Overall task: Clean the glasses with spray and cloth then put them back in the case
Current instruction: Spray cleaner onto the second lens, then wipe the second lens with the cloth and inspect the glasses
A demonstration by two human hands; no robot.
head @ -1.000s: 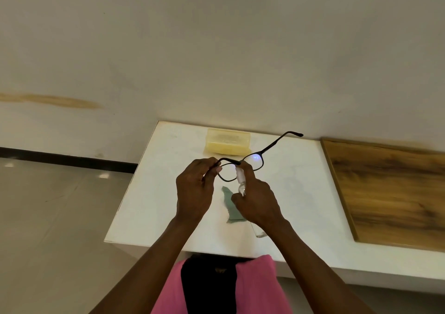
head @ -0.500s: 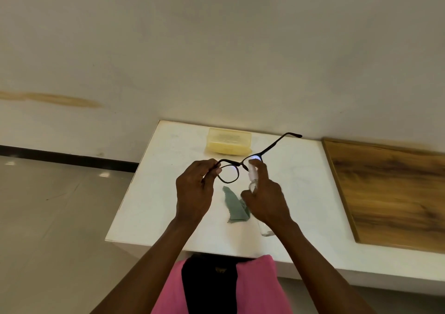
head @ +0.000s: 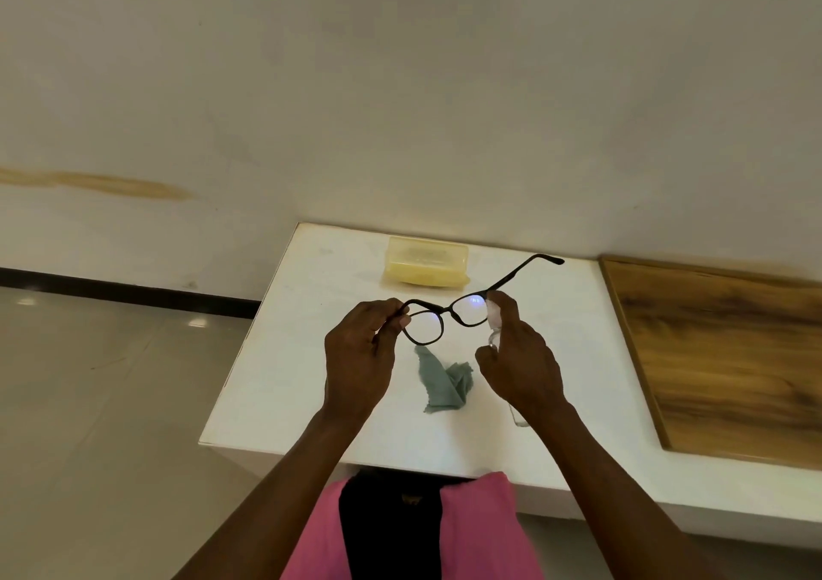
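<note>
Black-framed glasses [head: 449, 312] hang in the air above the white table [head: 284, 357], arms unfolded, one arm pointing back right. My left hand [head: 360, 357] pinches the frame's left end. My right hand [head: 520, 366] grips a small clear spray bottle [head: 494, 319], its top beside the right lens, index finger on top; the bottle's base shows below my wrist. A crumpled grey-green cloth [head: 445, 386] lies on the table beneath the glasses. The yellow translucent case [head: 427, 261] sits shut at the table's back edge.
A wooden panel [head: 729, 352] adjoins the table on the right. A plain wall stands close behind. Tiled floor [head: 89, 401] lies to the left, past the table's edge. My pink and black clothing shows at the bottom.
My right hand has carried the spray bottle rightward, from in front of the bridge to beside the right lens. The left hand and the glasses have stayed almost still.
</note>
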